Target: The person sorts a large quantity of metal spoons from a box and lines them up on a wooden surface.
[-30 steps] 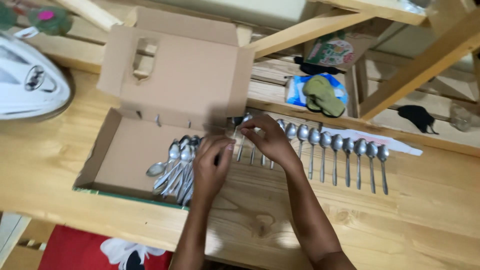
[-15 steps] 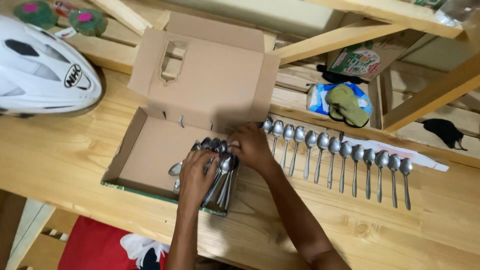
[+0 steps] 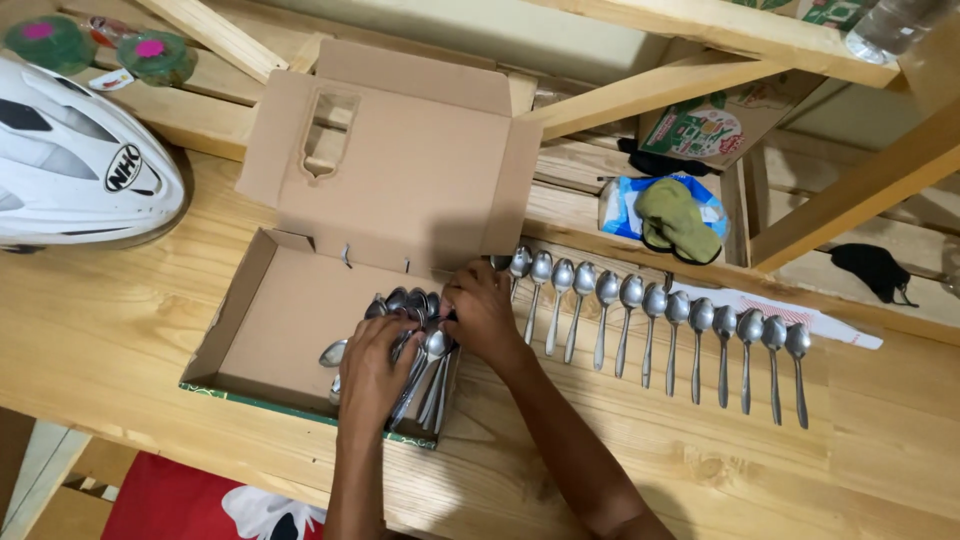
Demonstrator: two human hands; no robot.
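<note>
Spoons (image 3: 420, 345) under both hands (image 3: 430, 340)

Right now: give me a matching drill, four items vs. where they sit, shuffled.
Items:
1. helmet
2. spoon row
3. spoon bundle
4. green cloth

Places:
A. in the box, under both hands
B. far left on the table
C. on the blue packet, behind the table
D. laid out right of the box

Pairs: 1-B, 2-D, 3-A, 4-C

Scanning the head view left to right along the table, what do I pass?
White helmet → open cardboard box → left hand on the bunched spoons → right hand → row of spoons laid side by side.
</note>
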